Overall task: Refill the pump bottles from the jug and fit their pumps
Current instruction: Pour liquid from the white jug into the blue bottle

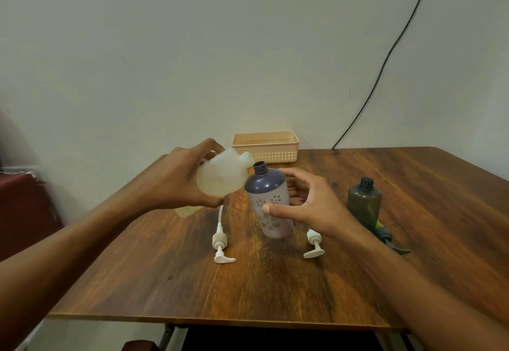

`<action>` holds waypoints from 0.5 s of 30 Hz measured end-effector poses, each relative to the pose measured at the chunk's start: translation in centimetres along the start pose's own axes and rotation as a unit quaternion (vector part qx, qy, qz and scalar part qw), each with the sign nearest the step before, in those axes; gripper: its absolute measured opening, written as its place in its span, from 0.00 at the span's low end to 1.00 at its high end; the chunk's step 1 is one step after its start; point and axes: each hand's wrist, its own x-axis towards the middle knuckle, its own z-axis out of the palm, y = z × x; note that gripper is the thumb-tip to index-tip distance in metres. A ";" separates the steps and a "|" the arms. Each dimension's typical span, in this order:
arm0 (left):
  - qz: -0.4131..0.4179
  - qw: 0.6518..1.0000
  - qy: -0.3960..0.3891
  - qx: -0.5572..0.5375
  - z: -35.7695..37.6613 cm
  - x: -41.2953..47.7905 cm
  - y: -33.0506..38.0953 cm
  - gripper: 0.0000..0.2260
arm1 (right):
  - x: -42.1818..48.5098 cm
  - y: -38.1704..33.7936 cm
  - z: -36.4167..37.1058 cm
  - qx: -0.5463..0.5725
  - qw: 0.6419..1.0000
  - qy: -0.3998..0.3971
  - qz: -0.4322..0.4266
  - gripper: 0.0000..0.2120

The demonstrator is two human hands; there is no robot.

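Nearest, the left hand (176, 177) grips the tilted jug (223, 175), the right hand (308, 204) holds the bottle (271, 202); pouring likely needs their mouths aligned.

Pale jug (223, 177) tilted, spout beside uncapped purple bottle (271, 199)

The left hand (176, 177) grips a translucent jug (223, 177), tilted with its spout just beside the open neck of a purple bottle (271, 193), which the right hand (311, 204) holds on the wooden table (248, 281). A left white pump (220, 246) and a right white pump (314, 243) lie flat either side of it; an open grey bottle (364, 202) stands further right
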 end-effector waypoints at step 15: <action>-0.188 0.921 0.178 -0.292 4.0 -2.4 -0.5 0.39 | 0.4 0.5 0.0 0.058 0.997 0.058 0.007 0.35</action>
